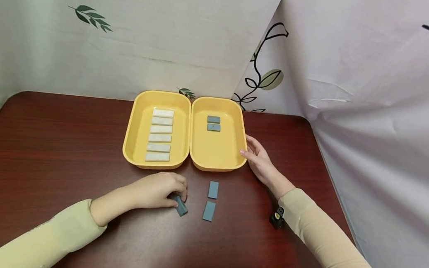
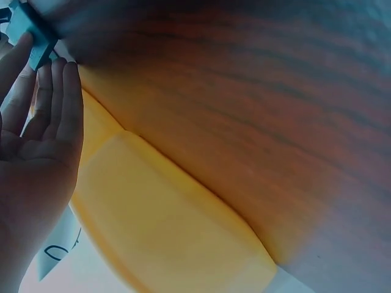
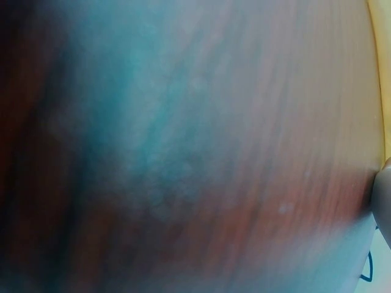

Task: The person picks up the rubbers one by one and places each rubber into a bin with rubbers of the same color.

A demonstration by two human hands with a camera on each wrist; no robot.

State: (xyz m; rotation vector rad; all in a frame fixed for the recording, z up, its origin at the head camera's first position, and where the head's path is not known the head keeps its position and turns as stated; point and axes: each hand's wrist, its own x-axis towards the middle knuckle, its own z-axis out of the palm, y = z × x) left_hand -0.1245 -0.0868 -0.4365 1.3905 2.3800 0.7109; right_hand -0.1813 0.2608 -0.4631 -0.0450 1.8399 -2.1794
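Note:
My left hand (image 1: 162,190) pinches a small blue-grey rectangular block (image 1: 181,206) between thumb and fingers, low over the table in front of the trays. In the left wrist view the thumb presses on the face of that block (image 2: 30,38). Two more blue-grey blocks, one nearer the trays (image 1: 213,190) and one closer to me (image 1: 209,211), lie to its right. My right hand (image 1: 260,161) grips the right side of the right yellow tray (image 1: 217,164), thumb over the rim and fingers outside. Two blue-grey blocks (image 1: 213,127) lie inside that tray.
Against the right tray stands a left yellow tray (image 1: 129,140), holding several white blocks (image 1: 160,137) in a column. A small black object (image 1: 277,218) shows at the right wrist. Behind the brown table (image 1: 57,139) hangs a pale patterned curtain (image 1: 168,43).

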